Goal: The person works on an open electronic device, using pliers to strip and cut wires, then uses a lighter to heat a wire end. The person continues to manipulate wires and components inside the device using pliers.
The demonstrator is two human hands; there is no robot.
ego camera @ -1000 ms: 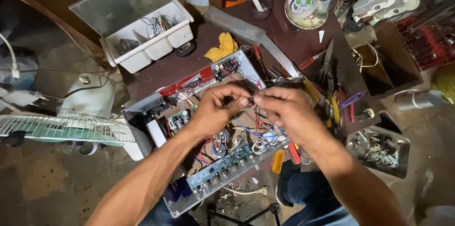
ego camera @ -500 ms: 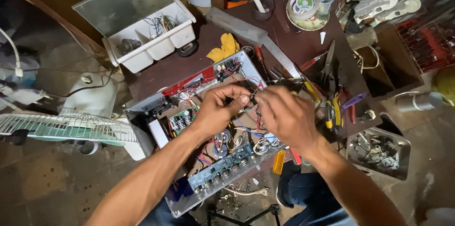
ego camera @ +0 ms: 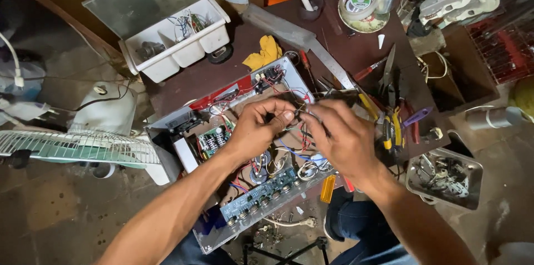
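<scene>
An open metal chassis [ego camera: 167, 126] full of circuit boards and coloured wires lies tilted on a dark brown worktable [ego camera: 356, 53]. My left hand [ego camera: 258, 126] and my right hand [ego camera: 336, 134] meet over its middle. Both pinch thin wires [ego camera: 302, 110] between thumb and fingertips, held just above the boards. A green circuit board [ego camera: 211, 141] sits left of my left hand. A long blue board with a row of knobs [ego camera: 261, 192] runs along the chassis' near edge. What lies under my palms is hidden.
A white compartment box with its lid up [ego camera: 178, 42] stands at the back left. Pliers and cutters [ego camera: 389, 126] lie right of the chassis. A solder reel [ego camera: 359, 1], a yellow cloth [ego camera: 266, 53], a tray of small parts [ego camera: 445, 176] and a fan grille [ego camera: 72, 145] surround the table.
My right hand has shifted slightly left and down, closer to my left hand. Both keep pinching the wires over the chassis.
</scene>
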